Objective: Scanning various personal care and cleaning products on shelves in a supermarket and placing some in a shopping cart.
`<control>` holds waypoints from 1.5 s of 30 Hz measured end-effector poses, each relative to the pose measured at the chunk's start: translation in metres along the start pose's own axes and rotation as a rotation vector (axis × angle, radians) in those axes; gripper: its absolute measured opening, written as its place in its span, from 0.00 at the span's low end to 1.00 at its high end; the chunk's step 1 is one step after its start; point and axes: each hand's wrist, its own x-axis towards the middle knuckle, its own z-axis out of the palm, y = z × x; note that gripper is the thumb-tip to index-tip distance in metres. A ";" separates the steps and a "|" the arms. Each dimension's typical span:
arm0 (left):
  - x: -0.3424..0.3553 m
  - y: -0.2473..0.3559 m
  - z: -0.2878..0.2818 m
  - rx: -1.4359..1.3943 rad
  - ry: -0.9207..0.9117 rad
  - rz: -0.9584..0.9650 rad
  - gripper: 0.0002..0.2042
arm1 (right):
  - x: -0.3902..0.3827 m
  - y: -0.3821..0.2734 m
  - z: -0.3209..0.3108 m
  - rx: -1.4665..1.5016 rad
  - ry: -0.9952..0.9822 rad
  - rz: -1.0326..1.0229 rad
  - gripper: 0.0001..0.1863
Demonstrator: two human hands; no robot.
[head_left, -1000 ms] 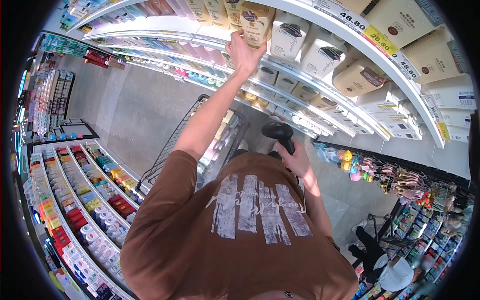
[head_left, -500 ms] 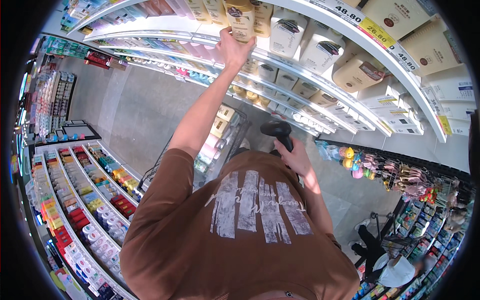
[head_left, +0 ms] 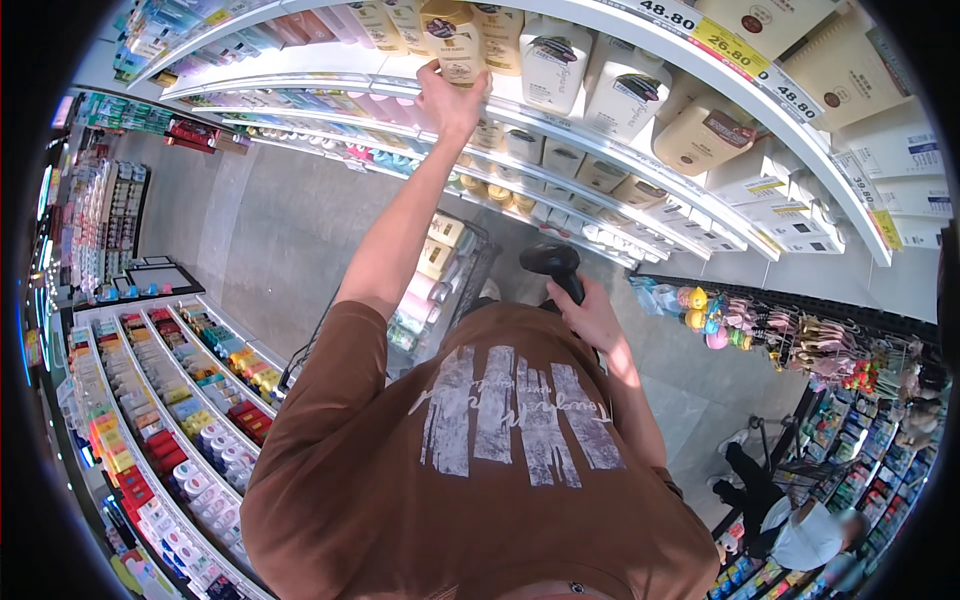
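Observation:
My left hand reaches up to a white shelf and grips a cream-coloured bottle with a label by its lower part. The bottle is upright at the shelf's front edge. Similar cream bottles stand behind and beside it, and white pump-style bottles are just to its right. At my waist, my right hand is wrapped round the handle of a black handheld scanner, its wide head turned away from my body.
A wire cart loaded with bottles stands on the floor in front of me. Left are shelves of small packaged goods. Hanging toys and accessories line the right. A person in a white top is at the lower right.
The shelf, the bottle and my left hand have shifted slightly left in view, with the hand still on the bottle. My right hand keeps the scanner in nearly the same place.

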 end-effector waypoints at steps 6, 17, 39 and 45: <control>0.001 -0.004 -0.002 -0.060 -0.050 -0.029 0.41 | -0.002 0.005 -0.002 0.034 -0.004 0.014 0.26; 0.001 -0.006 -0.002 -0.053 -0.051 0.002 0.41 | -0.002 0.011 -0.008 -0.066 -0.016 0.006 0.27; -0.023 0.005 0.004 -0.087 -0.113 0.055 0.42 | 0.000 0.014 0.001 -0.086 -0.031 -0.035 0.24; -0.027 -0.013 0.002 -0.188 -0.041 0.117 0.45 | 0.004 0.024 0.014 -0.061 -0.067 -0.109 0.19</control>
